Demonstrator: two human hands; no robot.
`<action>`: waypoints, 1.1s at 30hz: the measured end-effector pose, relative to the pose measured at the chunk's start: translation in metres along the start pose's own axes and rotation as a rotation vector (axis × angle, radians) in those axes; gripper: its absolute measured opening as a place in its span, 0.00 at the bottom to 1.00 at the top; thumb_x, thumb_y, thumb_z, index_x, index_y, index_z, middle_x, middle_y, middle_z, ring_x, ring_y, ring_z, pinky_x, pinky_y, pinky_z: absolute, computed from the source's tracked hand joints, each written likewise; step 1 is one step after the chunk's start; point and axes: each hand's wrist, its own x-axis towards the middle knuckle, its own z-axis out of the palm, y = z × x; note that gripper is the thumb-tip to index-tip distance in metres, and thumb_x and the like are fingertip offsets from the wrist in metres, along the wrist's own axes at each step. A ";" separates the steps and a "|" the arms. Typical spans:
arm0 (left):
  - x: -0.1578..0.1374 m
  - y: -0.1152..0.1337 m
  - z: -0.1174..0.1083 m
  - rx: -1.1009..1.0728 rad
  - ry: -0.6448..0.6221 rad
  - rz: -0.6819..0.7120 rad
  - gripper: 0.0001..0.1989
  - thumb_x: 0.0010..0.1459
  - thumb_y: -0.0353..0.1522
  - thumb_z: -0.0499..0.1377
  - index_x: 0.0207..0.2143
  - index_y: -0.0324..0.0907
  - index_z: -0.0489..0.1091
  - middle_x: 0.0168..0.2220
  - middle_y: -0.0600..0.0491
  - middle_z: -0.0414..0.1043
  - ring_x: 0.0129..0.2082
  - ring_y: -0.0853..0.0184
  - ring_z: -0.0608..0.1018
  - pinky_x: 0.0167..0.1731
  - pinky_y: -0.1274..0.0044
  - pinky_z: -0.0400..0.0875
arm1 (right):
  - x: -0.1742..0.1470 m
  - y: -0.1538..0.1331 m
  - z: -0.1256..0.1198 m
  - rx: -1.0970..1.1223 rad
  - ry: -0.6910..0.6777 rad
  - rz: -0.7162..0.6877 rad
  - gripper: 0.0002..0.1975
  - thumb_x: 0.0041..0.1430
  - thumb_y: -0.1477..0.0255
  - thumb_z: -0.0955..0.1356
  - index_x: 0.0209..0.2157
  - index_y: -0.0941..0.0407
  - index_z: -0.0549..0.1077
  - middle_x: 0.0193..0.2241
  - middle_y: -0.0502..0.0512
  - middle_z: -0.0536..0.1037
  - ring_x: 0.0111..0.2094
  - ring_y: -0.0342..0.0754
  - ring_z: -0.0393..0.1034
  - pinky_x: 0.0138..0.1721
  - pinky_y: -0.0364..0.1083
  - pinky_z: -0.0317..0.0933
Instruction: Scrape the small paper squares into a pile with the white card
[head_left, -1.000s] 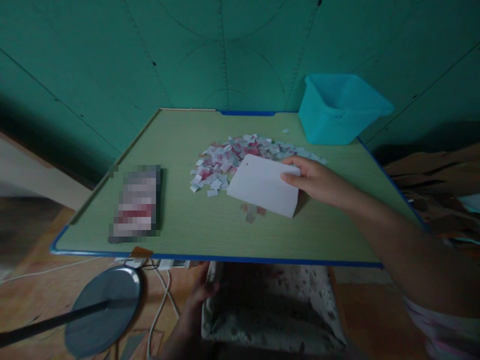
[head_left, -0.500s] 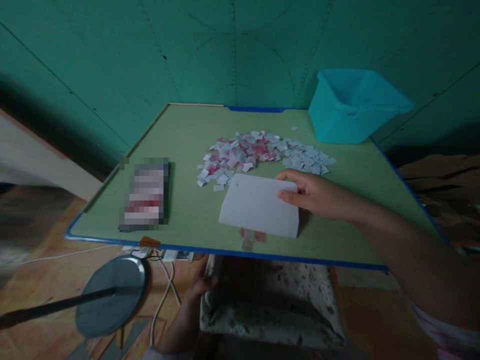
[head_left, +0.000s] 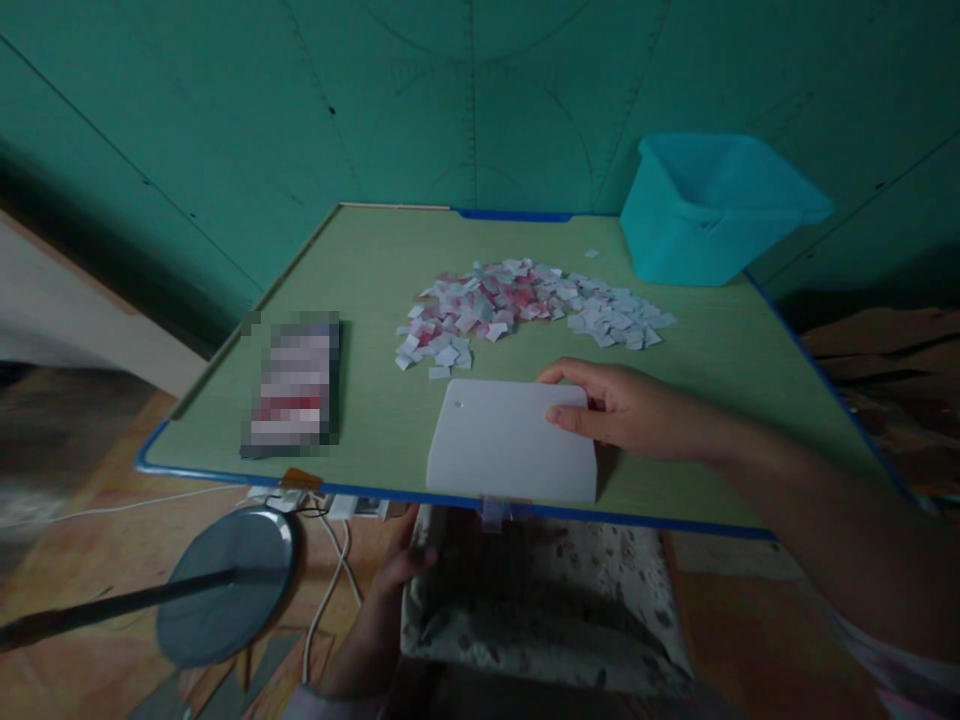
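Behind white card (head_left: 510, 442): paper scraps (head_left: 525, 305); teal bin (head_left: 712, 215).

White scraper card (head_left: 510, 440) at table edge (head_left: 675, 522)

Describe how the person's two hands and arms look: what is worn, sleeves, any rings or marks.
Both hands are bare, with no gloves. The right hand has no ring or watch showing, and its forearm is uncovered up to a pale sleeve with faint pink stripes. The left hand is dim, with a pale cuff at the wrist.
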 end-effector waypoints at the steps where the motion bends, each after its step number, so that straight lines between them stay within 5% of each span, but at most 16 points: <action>1: 0.001 0.000 -0.001 -0.003 0.013 0.016 0.28 0.37 0.30 0.60 0.47 0.46 0.67 0.38 0.53 0.77 0.45 0.54 0.73 0.39 0.69 0.69 | 0.000 -0.001 0.000 -0.008 -0.007 -0.005 0.12 0.55 0.64 0.61 0.39 0.54 0.64 0.29 0.49 0.70 0.28 0.40 0.63 0.28 0.40 0.56; 6: 0.010 -0.001 -0.005 0.000 -0.013 0.035 0.27 0.31 0.28 0.62 0.40 0.45 0.71 0.37 0.53 0.78 0.45 0.52 0.73 0.37 0.70 0.70 | -0.002 -0.004 0.000 0.000 -0.017 -0.024 0.11 0.55 0.64 0.61 0.39 0.55 0.64 0.28 0.49 0.69 0.27 0.40 0.62 0.28 0.40 0.56; 12: 0.004 -0.006 -0.008 -0.078 -0.130 -0.036 0.27 0.43 0.29 0.58 0.49 0.49 0.65 0.35 0.55 0.78 0.38 0.59 0.77 0.37 0.71 0.70 | -0.004 -0.001 -0.001 0.080 0.041 -0.019 0.11 0.54 0.64 0.62 0.38 0.53 0.64 0.29 0.48 0.69 0.27 0.40 0.64 0.26 0.40 0.58; 15: 0.001 -0.005 -0.006 -0.071 -0.051 -0.013 0.29 0.41 0.29 0.60 0.49 0.47 0.65 0.38 0.54 0.78 0.41 0.57 0.76 0.39 0.70 0.70 | -0.002 0.004 -0.010 0.174 0.221 -0.011 0.12 0.53 0.64 0.63 0.39 0.52 0.64 0.29 0.48 0.69 0.28 0.40 0.65 0.25 0.40 0.59; 21: 0.000 0.000 0.002 -0.012 0.045 0.010 0.25 0.37 0.30 0.61 0.43 0.47 0.69 0.41 0.55 0.77 0.49 0.52 0.70 0.42 0.68 0.69 | 0.008 0.024 -0.041 0.176 0.809 -0.020 0.12 0.51 0.64 0.65 0.37 0.53 0.63 0.28 0.48 0.68 0.26 0.40 0.63 0.23 0.40 0.57; 26: 0.001 0.000 0.002 -0.017 0.042 0.047 0.23 0.36 0.28 0.61 0.40 0.48 0.71 0.44 0.57 0.74 0.55 0.55 0.63 0.48 0.71 0.64 | 0.004 0.031 -0.052 -0.169 1.085 -0.088 0.11 0.52 0.66 0.64 0.37 0.55 0.66 0.31 0.53 0.70 0.30 0.44 0.63 0.31 0.45 0.57; 33: 0.005 -0.005 -0.003 -0.003 0.056 0.057 0.25 0.36 0.29 0.63 0.42 0.48 0.70 0.47 0.57 0.73 0.56 0.54 0.60 0.48 0.70 0.65 | 0.002 0.033 -0.048 -0.600 1.024 -0.115 0.10 0.57 0.68 0.60 0.38 0.52 0.69 0.37 0.55 0.73 0.41 0.50 0.64 0.42 0.51 0.57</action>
